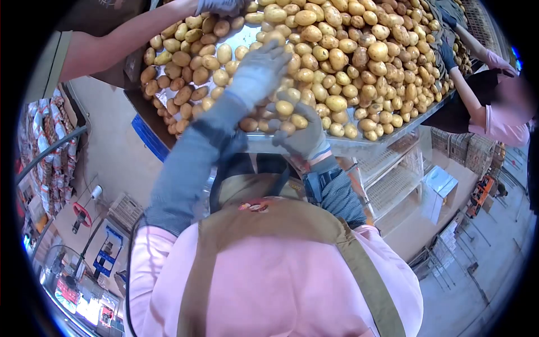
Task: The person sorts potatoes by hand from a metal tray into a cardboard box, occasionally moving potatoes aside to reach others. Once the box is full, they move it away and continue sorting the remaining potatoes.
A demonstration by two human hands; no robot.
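Loose potatoes are heaped over a metal sorting table. My left hand, in a grey-white glove, reaches across the heap with its fingers stretched out. It lies over the potatoes, slightly blurred, and its fingertips come close to a blurred potato. Closer to the front edge, my gloved right hand is cupped, its fingers curled about a few small potatoes. Part of those fingers is hidden among the potatoes.
At upper left, a co-worker's bare forearm and grey glove reach over the table. Another person's dark-gloved hand is at the right end. Plastic crates stand below the table; filled sacks are stacked at left.
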